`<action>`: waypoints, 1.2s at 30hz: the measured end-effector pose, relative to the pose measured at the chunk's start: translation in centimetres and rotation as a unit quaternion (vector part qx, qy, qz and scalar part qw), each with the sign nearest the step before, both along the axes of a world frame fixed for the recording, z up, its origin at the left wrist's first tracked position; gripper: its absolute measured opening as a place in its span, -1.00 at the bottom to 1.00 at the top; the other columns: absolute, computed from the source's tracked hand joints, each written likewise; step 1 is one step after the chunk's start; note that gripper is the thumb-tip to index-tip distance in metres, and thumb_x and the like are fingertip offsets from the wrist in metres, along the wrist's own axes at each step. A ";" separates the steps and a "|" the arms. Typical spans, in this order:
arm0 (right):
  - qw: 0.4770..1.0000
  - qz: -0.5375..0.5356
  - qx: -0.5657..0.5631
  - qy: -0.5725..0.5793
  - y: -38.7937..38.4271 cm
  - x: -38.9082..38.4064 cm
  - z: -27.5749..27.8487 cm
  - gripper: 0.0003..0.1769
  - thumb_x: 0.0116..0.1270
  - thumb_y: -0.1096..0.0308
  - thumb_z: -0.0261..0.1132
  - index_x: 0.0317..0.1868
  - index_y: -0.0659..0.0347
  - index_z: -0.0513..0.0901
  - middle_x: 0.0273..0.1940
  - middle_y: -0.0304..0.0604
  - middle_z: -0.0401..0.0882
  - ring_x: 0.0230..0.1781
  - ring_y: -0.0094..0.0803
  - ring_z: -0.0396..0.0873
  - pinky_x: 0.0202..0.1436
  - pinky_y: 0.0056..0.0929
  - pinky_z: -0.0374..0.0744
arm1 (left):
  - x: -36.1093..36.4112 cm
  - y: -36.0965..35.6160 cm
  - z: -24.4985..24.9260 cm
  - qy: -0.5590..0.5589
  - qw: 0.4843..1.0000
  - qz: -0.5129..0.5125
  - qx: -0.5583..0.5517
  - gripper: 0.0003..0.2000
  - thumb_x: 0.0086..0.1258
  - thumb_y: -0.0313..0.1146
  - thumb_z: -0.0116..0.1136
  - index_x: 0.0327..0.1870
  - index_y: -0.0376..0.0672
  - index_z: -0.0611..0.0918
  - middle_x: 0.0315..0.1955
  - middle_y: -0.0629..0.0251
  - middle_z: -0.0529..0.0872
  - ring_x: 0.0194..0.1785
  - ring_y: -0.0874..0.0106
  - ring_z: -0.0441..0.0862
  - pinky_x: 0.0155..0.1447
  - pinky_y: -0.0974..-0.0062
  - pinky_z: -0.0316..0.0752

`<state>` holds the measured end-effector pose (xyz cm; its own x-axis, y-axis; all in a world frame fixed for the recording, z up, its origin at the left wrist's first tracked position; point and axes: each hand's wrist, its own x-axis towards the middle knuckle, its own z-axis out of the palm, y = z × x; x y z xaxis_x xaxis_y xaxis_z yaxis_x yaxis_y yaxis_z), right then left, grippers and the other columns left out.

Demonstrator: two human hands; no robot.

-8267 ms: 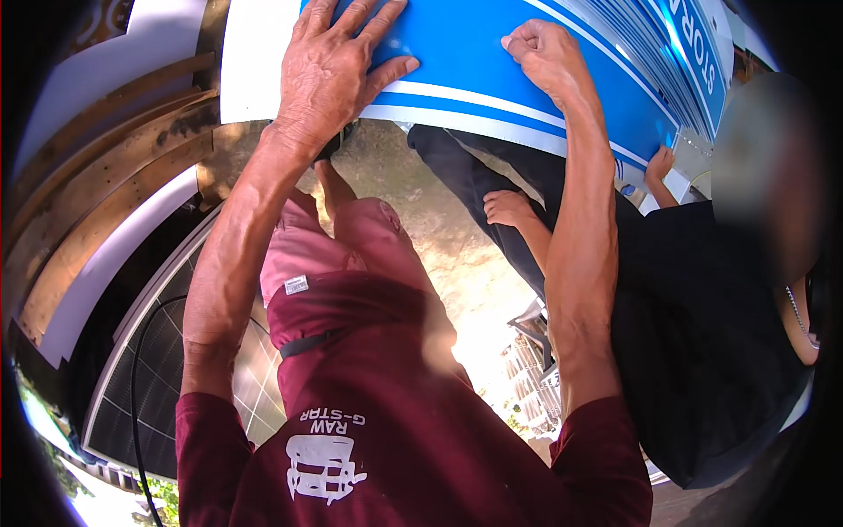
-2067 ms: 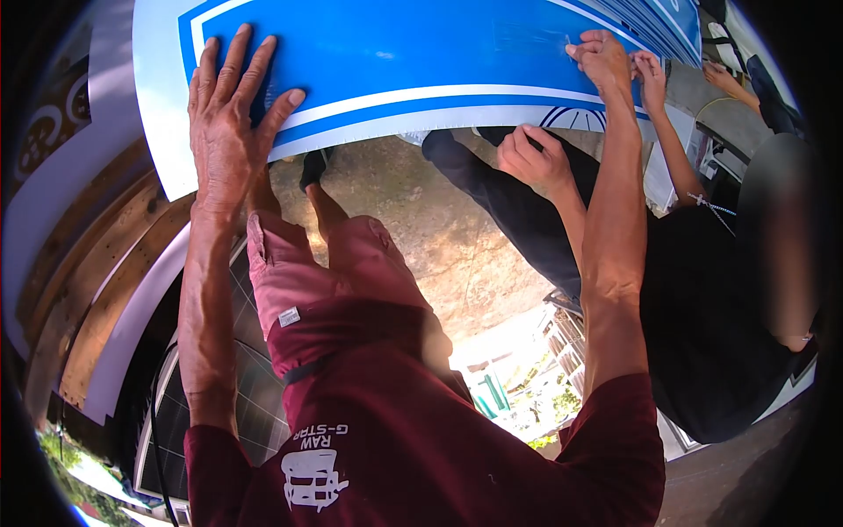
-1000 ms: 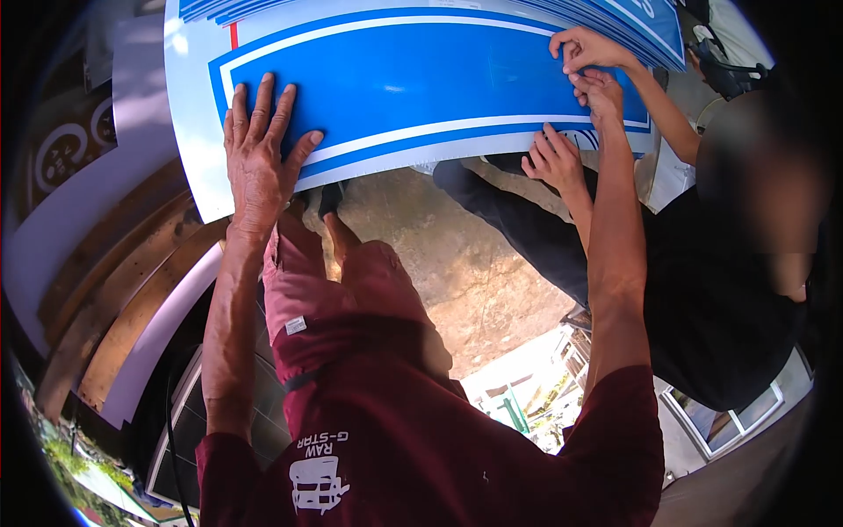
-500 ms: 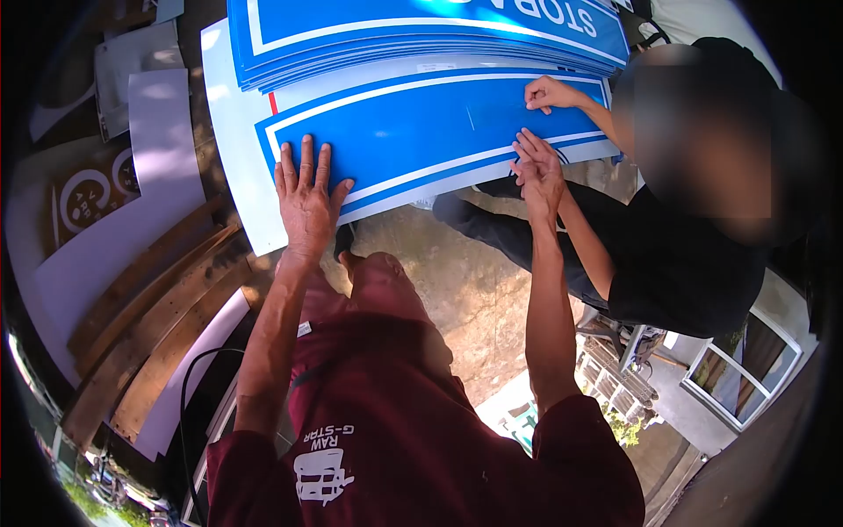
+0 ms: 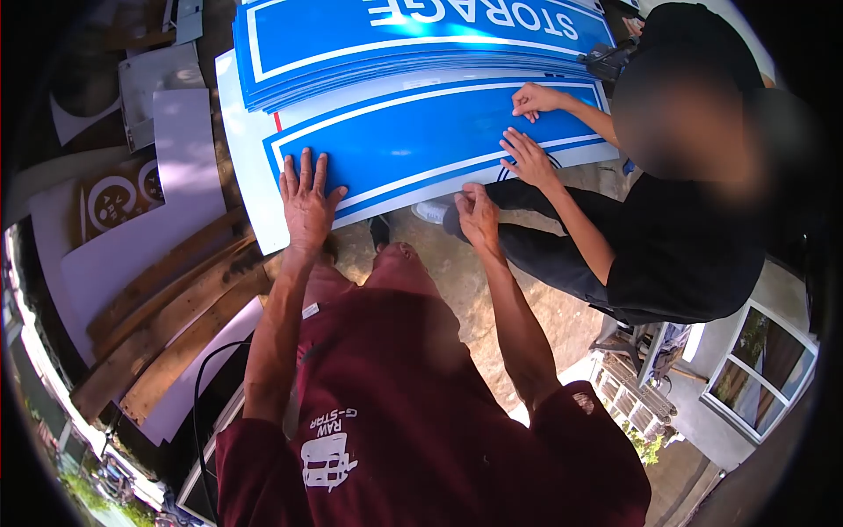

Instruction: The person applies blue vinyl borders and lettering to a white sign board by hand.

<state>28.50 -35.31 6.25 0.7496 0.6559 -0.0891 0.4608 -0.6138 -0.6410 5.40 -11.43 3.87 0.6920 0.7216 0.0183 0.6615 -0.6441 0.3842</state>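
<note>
A long blue panel (image 5: 413,140) with a white border lies on a white sheet (image 5: 248,176). My left hand (image 5: 307,206) rests flat on the panel's left end, fingers spread. At the sheet's near edge, right of centre, is my right hand (image 5: 479,217), its fingers bent together; whether they pinch the edge is too small to tell. A co-worker's two hands are over the panel's right part: one (image 5: 536,103) curled at the far side, the other (image 5: 529,160) spread near the lower border. Behind lies a stack of blue signs (image 5: 421,44) reading STORAGE.
The co-worker in black (image 5: 685,246) sits close on the right, legs reaching toward the sheet. Wooden planks (image 5: 176,307) and white boards (image 5: 180,132) lie at the left. A black cable (image 5: 204,369) curves at lower left. A framed window (image 5: 764,369) shows at lower right.
My right hand has moved left and down, away from the co-worker's hand, to the sheet's near edge. My left hand stays on the panel. The view has shifted slightly, showing more of the stack.
</note>
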 end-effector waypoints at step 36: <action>0.935 0.156 -0.129 -0.291 6.6 5.3 0.4 -0.26 0.47 -0.03 0.23 0.45 0.32 0.35 -0.04 0.10 0.47 -0.07 -0.09 0.40 -0.08 -0.04 0.35 | 0.6 -0.3 0.3 0.057 0.998 -0.009 0.021 -0.36 0.44 0.05 0.22 0.54 0.20 0.39 0.62 0.14 0.11 0.65 -0.09 -0.07 0.63 -0.17 -0.07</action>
<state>33.82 -28.67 6.63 0.4961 0.8637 0.0886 0.8680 -0.4909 -0.0755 5.96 -11.77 4.15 0.7044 0.7091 -0.0301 0.6871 -0.6706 0.2797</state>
